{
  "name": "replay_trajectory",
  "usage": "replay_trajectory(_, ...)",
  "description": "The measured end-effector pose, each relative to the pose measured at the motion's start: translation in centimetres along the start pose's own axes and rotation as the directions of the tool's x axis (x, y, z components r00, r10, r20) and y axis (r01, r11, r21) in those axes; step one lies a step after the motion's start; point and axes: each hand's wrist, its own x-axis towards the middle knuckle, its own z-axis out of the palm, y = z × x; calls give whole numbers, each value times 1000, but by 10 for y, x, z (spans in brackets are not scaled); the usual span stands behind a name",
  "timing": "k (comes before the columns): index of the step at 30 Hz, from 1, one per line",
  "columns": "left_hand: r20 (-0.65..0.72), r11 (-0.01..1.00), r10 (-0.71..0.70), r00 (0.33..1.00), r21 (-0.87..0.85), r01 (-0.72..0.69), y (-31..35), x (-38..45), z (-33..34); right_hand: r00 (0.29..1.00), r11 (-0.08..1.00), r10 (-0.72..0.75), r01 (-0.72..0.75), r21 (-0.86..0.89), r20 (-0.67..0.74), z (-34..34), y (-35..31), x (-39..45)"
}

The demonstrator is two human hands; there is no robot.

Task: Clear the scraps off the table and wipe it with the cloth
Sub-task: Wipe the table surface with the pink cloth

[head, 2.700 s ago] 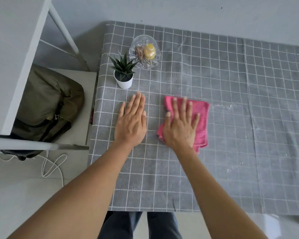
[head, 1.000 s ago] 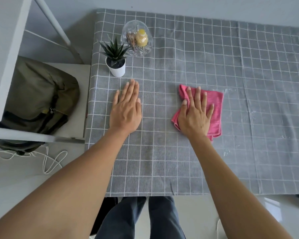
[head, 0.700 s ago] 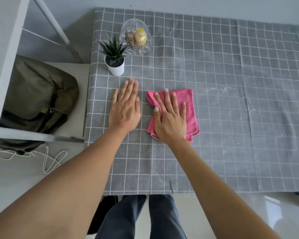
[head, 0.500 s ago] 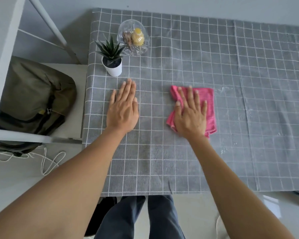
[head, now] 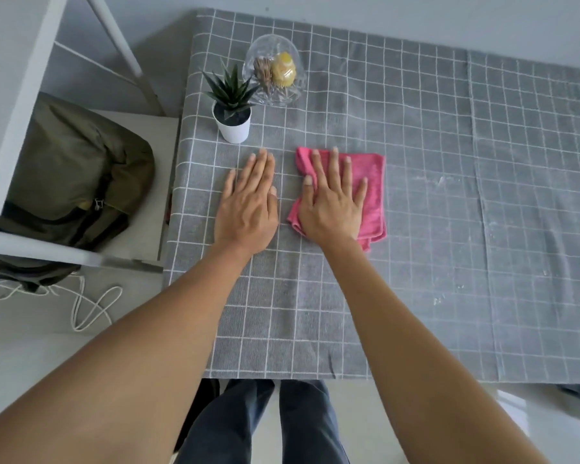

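Folded pink cloth [head: 370, 192] under flat, spread right hand [head: 332, 205], left hand [head: 248, 209] flat on tabletop [head: 449, 229], glass bowl [head: 275, 75] near far-left corner holding yellow bottle [head: 283, 73]

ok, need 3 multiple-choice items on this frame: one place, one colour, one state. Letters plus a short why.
1. Where is the potted plant?
A. right of the cloth
B. beyond the left hand, beside the glass bowl
C. on the floor

2. What colour is the cloth?
A. pink
B. green
C. white

3. How is the right hand on the cloth?
A. bunching it in a fist
B. lifted clear of it
C. pressed flat, fingers straight

Answers:
1 B: the plant stands past the left hand, next to the glass bowl.
2 A: it is pink against the grey checked tablecloth.
3 C: palm and spread fingers lie flat on it.
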Motion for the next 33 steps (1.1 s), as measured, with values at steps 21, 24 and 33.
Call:
replay_trajectory(21,-3,1000,-6,1000,-2,6,1,1,1,1000,999,-9,9,-48,6,-4,8,13)
replay_trajectory(24,-13,1000,-3,1000,15,3,1,1,0,985,985,-169,170,-25,35,-2,0,3)
replay_trajectory(33,24,1000,-14,1000,10,13,0,1,0,995,994,-95,95,-55,5,-23,95,-2)
